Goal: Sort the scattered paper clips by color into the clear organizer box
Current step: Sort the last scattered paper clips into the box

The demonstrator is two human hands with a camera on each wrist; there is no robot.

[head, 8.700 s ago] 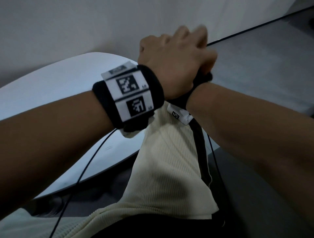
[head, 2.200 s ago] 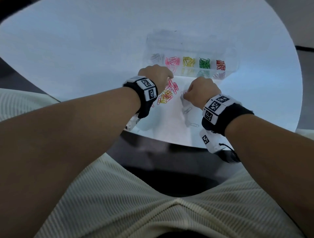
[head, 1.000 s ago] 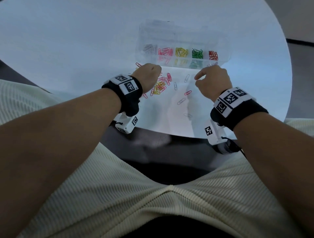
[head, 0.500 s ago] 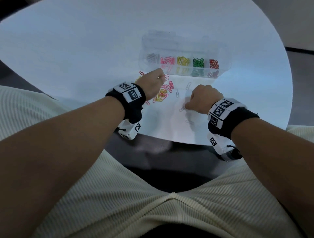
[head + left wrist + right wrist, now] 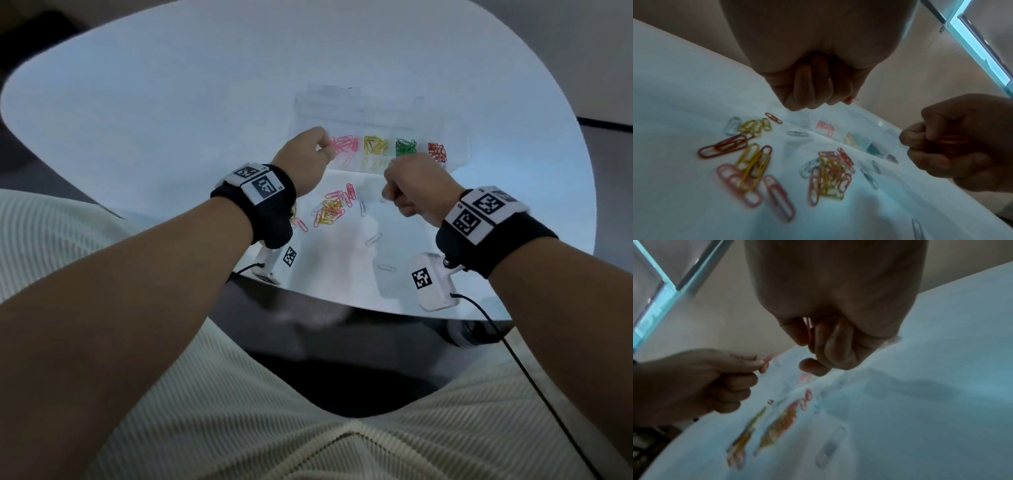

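The clear organizer box (image 5: 455,137) stands at the far middle of the table, holding pink (image 5: 344,145), yellow (image 5: 375,145), green (image 5: 406,147) and red clips (image 5: 437,152) in separate compartments. My left hand (image 5: 323,147) hovers at the pink compartment and pinches a pink clip (image 5: 767,361) between thumb and forefinger. My right hand (image 5: 390,192) is a fist just in front of the box, curled round an orange-red clip (image 5: 953,139). A pile of pink and yellow clips (image 5: 334,209) lies between my wrists.
Silver clips (image 5: 373,238) lie singly on the white table (image 5: 171,120) near its front edge. More pink and yellow clips (image 5: 748,172) sit under my left wrist. A black cable (image 5: 534,377) runs from my right wrist camera over my lap.
My left hand has gone from the pile up to the pink compartment with a clip. My right hand has lifted off the table toward the box, fingers still curled.
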